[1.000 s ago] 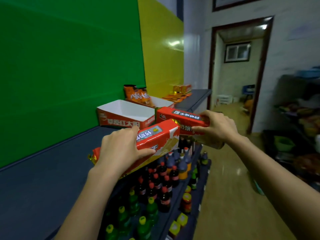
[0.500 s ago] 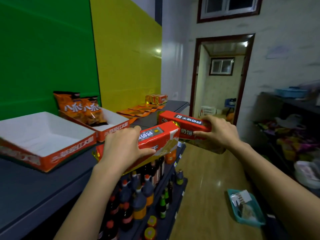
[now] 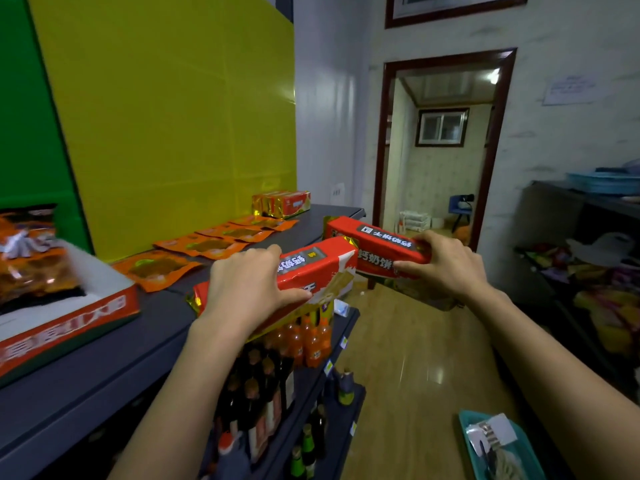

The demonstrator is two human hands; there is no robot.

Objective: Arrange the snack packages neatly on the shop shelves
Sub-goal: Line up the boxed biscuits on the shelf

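Observation:
My left hand (image 3: 246, 289) grips a long red biscuit pack (image 3: 311, 271) from above, holding it just off the front edge of the dark top shelf (image 3: 104, 368). My right hand (image 3: 446, 265) holds a second red biscuit pack (image 3: 377, 247) by its right end, out over the aisle. The two packs nearly touch end to end. Farther along the shelf lie several flat orange pouches (image 3: 207, 245) and a stack of red-and-gold packs (image 3: 282, 203) at the far end.
An open red display box (image 3: 69, 320) with orange snack bags (image 3: 31, 258) sits at the left. Lower shelves hold bottles (image 3: 308, 341). A teal basket (image 3: 498, 448) lies on the wooden floor. Another stocked rack (image 3: 595, 271) stands at the right; a doorway is ahead.
My view has moved forward along the shelf, so the display boxes slid to the left and the far pouches came closer. Both hands kept their packs in the same grip.

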